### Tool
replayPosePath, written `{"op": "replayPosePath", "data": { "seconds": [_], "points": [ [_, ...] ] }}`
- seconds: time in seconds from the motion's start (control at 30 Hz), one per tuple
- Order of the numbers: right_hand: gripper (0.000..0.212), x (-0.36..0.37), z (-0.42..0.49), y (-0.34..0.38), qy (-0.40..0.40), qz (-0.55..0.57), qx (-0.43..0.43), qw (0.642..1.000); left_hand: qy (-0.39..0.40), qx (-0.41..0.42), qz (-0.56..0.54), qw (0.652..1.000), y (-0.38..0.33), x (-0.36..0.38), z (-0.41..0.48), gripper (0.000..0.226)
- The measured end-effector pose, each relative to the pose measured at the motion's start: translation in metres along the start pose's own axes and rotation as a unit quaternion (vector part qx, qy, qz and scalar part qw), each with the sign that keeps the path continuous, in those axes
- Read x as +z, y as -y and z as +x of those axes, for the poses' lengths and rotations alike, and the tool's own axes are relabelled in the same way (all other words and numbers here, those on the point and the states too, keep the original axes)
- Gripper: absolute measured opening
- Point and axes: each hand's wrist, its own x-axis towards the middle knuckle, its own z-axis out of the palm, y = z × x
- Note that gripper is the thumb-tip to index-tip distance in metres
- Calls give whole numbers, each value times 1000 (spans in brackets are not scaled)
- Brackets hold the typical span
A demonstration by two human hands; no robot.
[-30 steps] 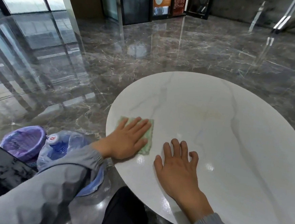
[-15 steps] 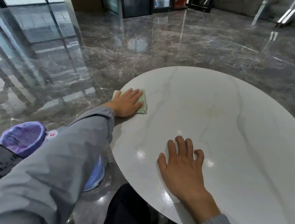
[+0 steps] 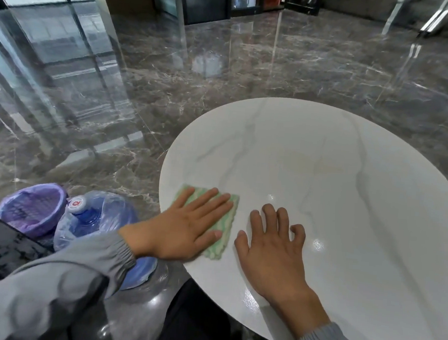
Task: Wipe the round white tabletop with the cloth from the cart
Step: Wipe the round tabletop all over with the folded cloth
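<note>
Purple bin (image 3: 33,210) beside water jug (image 3: 94,220)

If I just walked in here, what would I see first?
The big round white tabletop would catch your eye first, bright against the dark shiny floor. At its near left edge, the left hand presses flat on a green and white cloth, with the right hand spread on the bare top beside it. Left of the table stand a blue water jug and a purple basket.

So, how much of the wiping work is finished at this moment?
Done: the cloth is already on the tabletop, and the near part shines. In hand: the left hand presses the cloth flat near the left edge, while the right hand rests bare beside it. Left: the far half cannot be judged; a faint yellowish mark shows there.
</note>
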Motion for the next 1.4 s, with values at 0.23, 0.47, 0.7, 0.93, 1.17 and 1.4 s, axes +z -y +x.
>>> {"op": "replayPosePath", "data": {
  "seconds": [0.23,0.47,0.7,0.93,1.17,1.4],
  "points": [
    [60,2,-2,0,-5,-2,0,1000,-2,-46,-34,998,29,-5,14,80],
    [55,1,-1,0,7,5,4,1000,-26,-184,-40,982,76,-19,59,63],
    [52,-1,-1,1,19,4,4,1000,-19,-62,-22,998,0,5,9,75],
    [52,0,-1,1,9,3,3,1000,-22,-32,-40,998,-9,11,-15,75],
    [49,0,-1,0,11,12,2,1000,-22,-129,-31,991,56,-12,41,63],
    [47,-1,-2,1,11,9,2,1000,-31,-86,-39,995,5,4,8,78]
  ]
}}
